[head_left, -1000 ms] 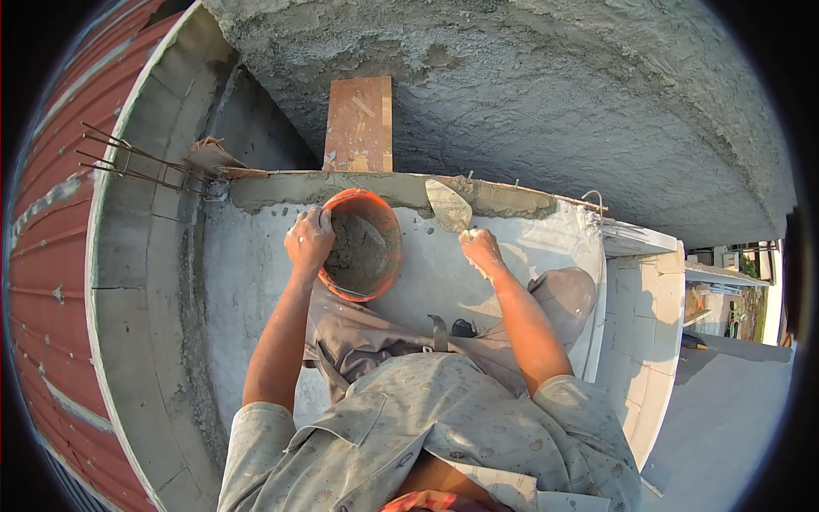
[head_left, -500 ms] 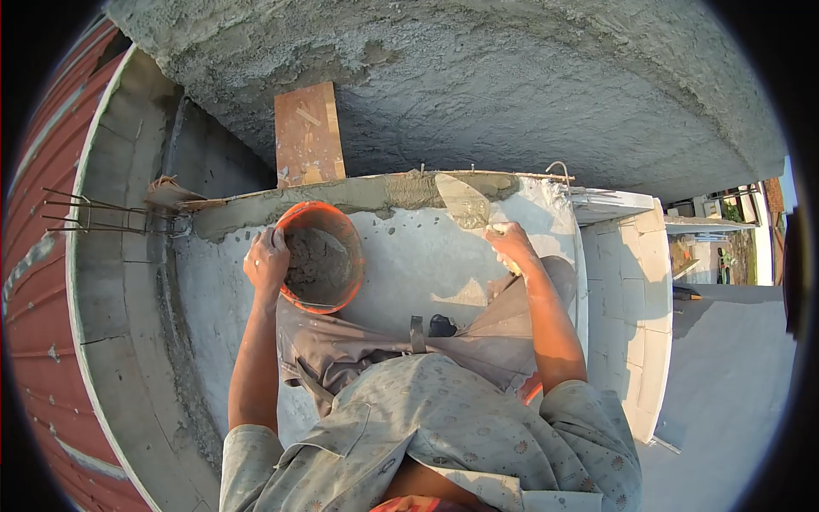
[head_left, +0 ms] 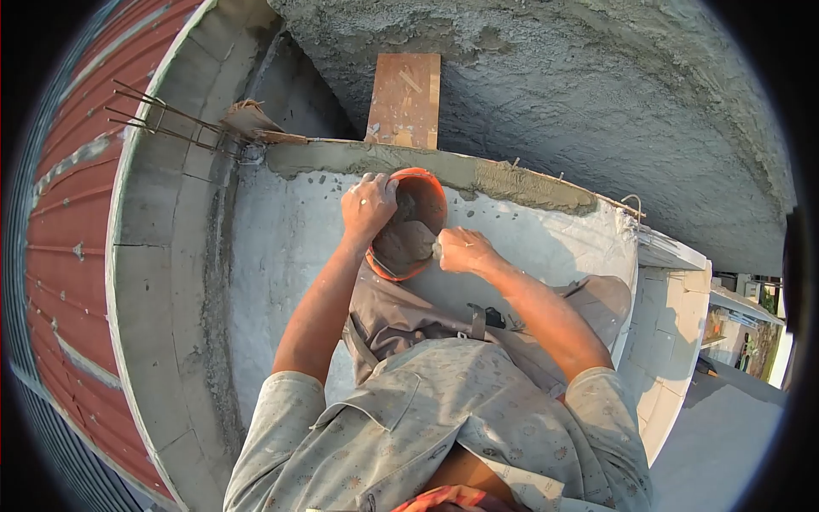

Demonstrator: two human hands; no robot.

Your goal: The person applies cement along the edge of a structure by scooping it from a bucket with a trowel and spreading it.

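Note:
My left hand (head_left: 369,207) grips the rim of an orange bucket (head_left: 438,198), which is tilted and holds wet grey mortar (head_left: 394,243). Inside the bucket mouth lies the blade of a trowel (head_left: 414,240), smeared with mortar. My right hand (head_left: 467,251) is closed round the trowel's handle at the bucket's right side; most of the handle is hidden by the fingers. Just beyond the bucket, a band of wet mortar (head_left: 529,185) runs along the far edge of the pale slab (head_left: 281,222).
A wooden board (head_left: 403,98) leans beyond the edge, against a rough cement wall (head_left: 597,94). Rebar rods (head_left: 162,111) stick out at the left, near red metal roofing (head_left: 72,256). A bent metal hook (head_left: 633,200) rises at the slab's right corner.
My right hand has brought the trowel from the mortar band leftward into the bucket. The bucket is now more tilted, still in my left hand. The view has turned and shifted.

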